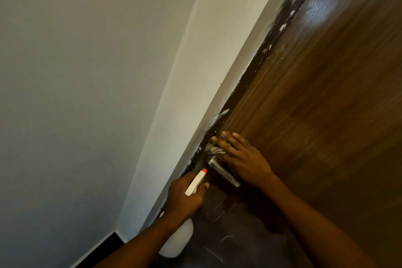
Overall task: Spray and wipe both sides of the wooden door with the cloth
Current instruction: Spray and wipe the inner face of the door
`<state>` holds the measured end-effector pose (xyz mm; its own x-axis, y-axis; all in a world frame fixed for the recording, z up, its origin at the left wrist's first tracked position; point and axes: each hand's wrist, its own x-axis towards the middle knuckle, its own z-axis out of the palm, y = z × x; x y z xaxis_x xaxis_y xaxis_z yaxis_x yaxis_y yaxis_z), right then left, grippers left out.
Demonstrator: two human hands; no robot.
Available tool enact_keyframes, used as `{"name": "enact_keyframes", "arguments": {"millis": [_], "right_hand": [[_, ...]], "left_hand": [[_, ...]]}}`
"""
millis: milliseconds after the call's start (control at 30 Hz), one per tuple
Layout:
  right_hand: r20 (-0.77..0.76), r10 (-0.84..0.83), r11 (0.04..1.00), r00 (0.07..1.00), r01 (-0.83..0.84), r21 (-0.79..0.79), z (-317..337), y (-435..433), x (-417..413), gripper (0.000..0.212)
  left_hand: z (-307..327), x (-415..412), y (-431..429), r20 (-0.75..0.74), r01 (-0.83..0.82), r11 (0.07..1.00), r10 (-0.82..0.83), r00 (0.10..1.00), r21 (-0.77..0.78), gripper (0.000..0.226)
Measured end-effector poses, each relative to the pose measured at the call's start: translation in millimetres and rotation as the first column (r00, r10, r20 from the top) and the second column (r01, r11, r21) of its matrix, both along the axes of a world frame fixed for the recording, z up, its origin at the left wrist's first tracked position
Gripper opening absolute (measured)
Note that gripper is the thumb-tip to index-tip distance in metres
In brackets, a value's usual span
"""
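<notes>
At the left edge of the brown wooden door (pixel 315 104), just above its silver metal lever handle (pixel 224 173), my right hand (pixel 243 159) presses a crumpled grey cloth (pixel 214 149) against the wood. My fingers lie straight over the cloth and reach toward the dark door frame (pixel 280 24), which is flecked with white paint. Nearer and to the left, my left hand (pixel 185 196) is wrapped round the neck of a white plastic spray bottle (pixel 194 183). Its orange-tipped nozzle points up at the door edge beside the handle, and its pale body hangs below my wrist. The handle sits between my two hands. The door fills the right of the scene, with light gleaming on its far upper part. A white wall (pixel 87 72) takes the left, with a black skirting board (pixel 102 248) at its near foot.
</notes>
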<state>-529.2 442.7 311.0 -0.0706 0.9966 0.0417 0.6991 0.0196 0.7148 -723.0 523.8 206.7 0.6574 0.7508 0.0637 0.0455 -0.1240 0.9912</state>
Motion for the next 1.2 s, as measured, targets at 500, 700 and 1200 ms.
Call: {"name": "enact_keyframes", "arguments": {"millis": [500,700,1200], "right_hand": [[-0.071,0.038,0.999,0.997,-0.036,0.033,8,-30,3,0.051],[-0.092,-0.043,0.943,0.995,0.071,0.324,15,-97,6,0.042],[-0.630,-0.214,0.910,0.746,0.387,0.149,-62,-17,-79,0.065]], "left_hand": [[12,-12,40,-0.031,0.087,0.993,-0.085,0.996,0.077,0.018],[12,-11,23,-0.102,0.112,0.993,-0.107,0.989,0.047,0.023],[2,-39,-18,-0.061,0.065,0.997,-0.068,0.996,-0.050,0.025]]}}
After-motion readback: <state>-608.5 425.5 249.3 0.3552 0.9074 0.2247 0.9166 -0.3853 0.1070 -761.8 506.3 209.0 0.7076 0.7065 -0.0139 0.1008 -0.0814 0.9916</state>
